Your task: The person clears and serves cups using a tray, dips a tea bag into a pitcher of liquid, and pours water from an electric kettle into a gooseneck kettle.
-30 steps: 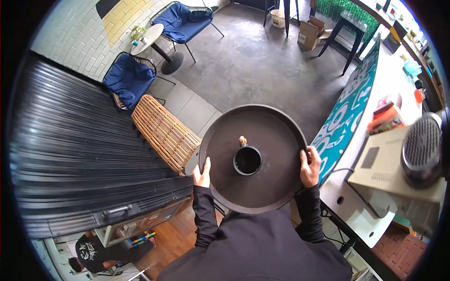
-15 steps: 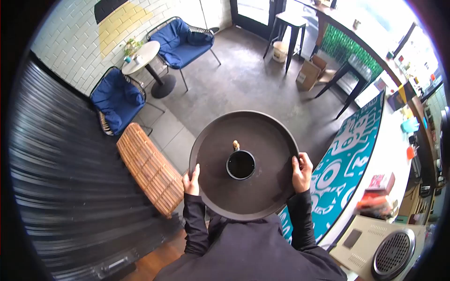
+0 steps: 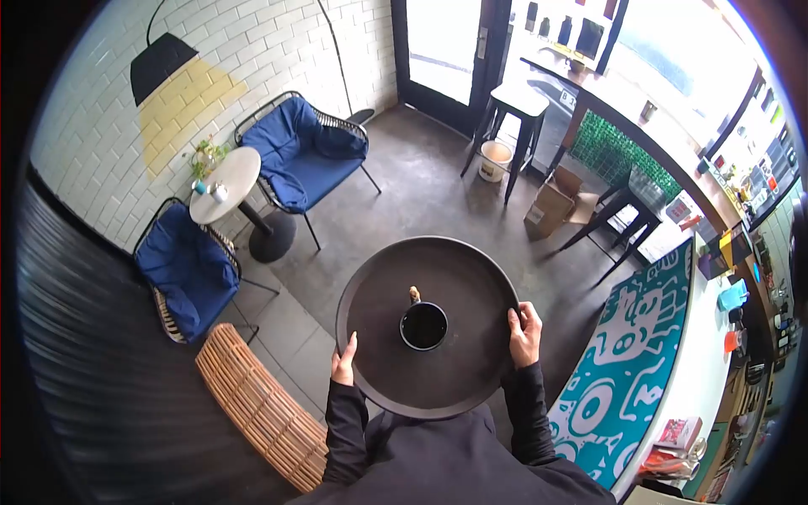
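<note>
A large round dark tray (image 3: 387, 370) is held level in front of my body. My left hand (image 3: 343, 364) grips its left rim, thumb on top, and my right hand (image 3: 523, 333) grips the right rim the same way. Near the middle of the tray stands a dark cup (image 3: 423, 326) with dark contents. A small light-brown piece (image 3: 414, 295) sits at the cup's far side; what it is I cannot make out. The fingers beneath the tray are hidden.
Blue-cushioned chairs (image 3: 316, 160) and a small round table (image 3: 227, 185) with a plant stand ahead left. A rattan piece (image 3: 261, 404) is at lower left. Stools (image 3: 520, 99), a bucket (image 3: 495, 160) and a cardboard box (image 3: 551, 202) are ahead right. A teal-patterned counter (image 3: 627, 362) runs along the right.
The view has moved forward and tilted up, bringing the door and windows into sight. The tray, still in both hands, appears lower in view. The co-worker at lower left is out of view.
</note>
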{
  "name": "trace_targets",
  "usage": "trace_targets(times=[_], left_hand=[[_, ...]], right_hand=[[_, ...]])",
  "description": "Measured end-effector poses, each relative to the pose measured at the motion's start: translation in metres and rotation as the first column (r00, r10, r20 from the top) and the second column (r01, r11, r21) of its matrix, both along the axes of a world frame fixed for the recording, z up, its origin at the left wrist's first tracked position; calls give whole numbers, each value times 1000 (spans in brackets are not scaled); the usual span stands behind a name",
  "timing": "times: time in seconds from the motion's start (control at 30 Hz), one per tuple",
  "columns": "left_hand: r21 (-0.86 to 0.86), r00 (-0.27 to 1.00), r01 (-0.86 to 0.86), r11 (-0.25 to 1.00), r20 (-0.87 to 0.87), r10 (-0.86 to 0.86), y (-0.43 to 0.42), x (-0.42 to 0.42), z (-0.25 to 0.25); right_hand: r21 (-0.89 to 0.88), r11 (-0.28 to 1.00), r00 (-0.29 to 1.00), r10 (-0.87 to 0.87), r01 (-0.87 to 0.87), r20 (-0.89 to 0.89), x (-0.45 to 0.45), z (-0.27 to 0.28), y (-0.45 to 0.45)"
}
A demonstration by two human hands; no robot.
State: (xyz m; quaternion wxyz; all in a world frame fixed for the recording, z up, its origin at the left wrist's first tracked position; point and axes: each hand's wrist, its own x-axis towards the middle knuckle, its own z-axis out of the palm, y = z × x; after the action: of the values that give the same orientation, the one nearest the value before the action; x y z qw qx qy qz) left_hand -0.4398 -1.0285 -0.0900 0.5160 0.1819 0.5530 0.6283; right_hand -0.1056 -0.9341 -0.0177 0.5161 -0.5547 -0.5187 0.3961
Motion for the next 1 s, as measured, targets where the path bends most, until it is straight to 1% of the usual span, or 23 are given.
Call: trace_targets(times=[0.03,0.07,0.13,0.23,0.33,0.37,0.4,0.47,0.5,0.53,0.6,0.63,0.67,0.7,0.73,0.77,0.8,0.83,0.87,0.9,0.93,0.97,1.0], left_hand=[[-46,982,-85,995,168,91,16,6,29],[-133,994,-70,989,76,81,33,-8,25],[-115,1000,-1,993,3,1,60,-37,-10],[-171,995,-35,985,-102,17,105,-69,-41],[-289,967,-151,946,-242,80,158,-102,-39],[-371,955,-189,909,-284,83,176,-114,-37],[-471,945,-220,854,-321,67,192,-126,-30],[-506,935,-267,820,-343,93,222,-151,-25],[-444,925,-298,845,-353,141,231,-162,-33],[-381,915,-327,865,-358,188,240,-173,-40],[-99,859,-388,917,-401,320,269,-206,-56],[-22,822,-452,892,-399,406,280,-213,-53],[-53,812,-490,870,-392,433,278,-216,-50],[-177,823,-530,829,-343,453,284,-219,-29],[-276,822,-561,780,-293,488,295,-229,-19],[-212,764,-638,740,-292,575,290,-251,-75],[-145,700,-706,693,-288,654,285,-273,-130],[-232,692,-714,660,-375,617,288,-290,-124],[-311,713,-689,654,-453,536,295,-301,-112],[-318,702,-705,634,-439,561,304,-309,-102],[-232,659,-748,622,-379,650,317,-317,-90],[-138,609,-788,600,-315,727,330,-331,-76],[-131,594,-800,585,-309,743,341,-348,-58]], right_hand=[[-11,1000,1000,11,-11,-14,-8,1,21],[-26,999,999,26,-27,-34,-17,-2,41],[31,999,998,43,-42,-43,-36,-12,86],[-5,994,993,106,-106,-44,-71,-11,149],[31,983,983,180,-179,-27,-116,-24,221],[-10,976,974,218,-219,-62,-131,-26,243],[-13,972,970,235,-236,-54,-146,-25,264],[-5,946,946,323,-323,-11,-178,-22,311],[11,924,923,382,-382,-50,-196,-27,337],[18,908,907,418,-418,-44,-213,-26,356],[-9,844,842,534,-536,-81,-253,-21,403],[53,782,781,623,-621,-50,-276,-22,425],[22,755,754,655,-655,-49,-291,-24,435],[-11,727,727,685,-686,-39,-314,-10,445],[-19,696,696,718,-718,-25,-341,-1,462],[-130,660,667,745,-740,-13,-360,-3,479],[-130,624,630,777,-771,-6,-386,11,488],[20,625,590,726,-780,353,-432,36,497],[197,594,558,519,-780,647,-457,58,497],[188,568,532,533,-801,658,-481,71,499],[189,395,415,633,-899,654,-507,81,499],[198,211,289,706,-957,647,-535,86,501],[201,189,275,705,-961,654,-563,87,503]])
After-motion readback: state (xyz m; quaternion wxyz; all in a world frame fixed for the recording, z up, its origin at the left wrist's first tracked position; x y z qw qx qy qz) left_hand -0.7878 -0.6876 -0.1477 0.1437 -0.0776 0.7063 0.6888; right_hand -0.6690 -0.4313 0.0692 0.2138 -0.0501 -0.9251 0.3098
